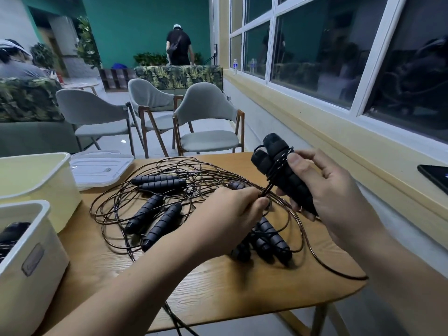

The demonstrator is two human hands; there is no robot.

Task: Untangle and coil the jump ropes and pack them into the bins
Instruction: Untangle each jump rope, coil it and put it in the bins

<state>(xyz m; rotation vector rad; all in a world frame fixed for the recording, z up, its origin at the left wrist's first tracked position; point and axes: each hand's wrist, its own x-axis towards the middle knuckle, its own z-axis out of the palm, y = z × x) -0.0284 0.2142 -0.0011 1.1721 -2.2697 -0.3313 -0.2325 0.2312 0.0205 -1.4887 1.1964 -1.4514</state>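
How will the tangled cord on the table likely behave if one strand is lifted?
The cord likely springs rather than flops: it rests in wide open loops. Lifting one strand would probably drag others, since loops cross around the foam handles. It looks thin and glossy, so perhaps slippery.

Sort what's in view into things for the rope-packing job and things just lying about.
Job: handle pair gripped by the right hand; cord pinched by the left hand; tangled ropes on the table; near bin; far bin; stacked lids.
Lying about: grey chairs; water bottle; phone on the sill.
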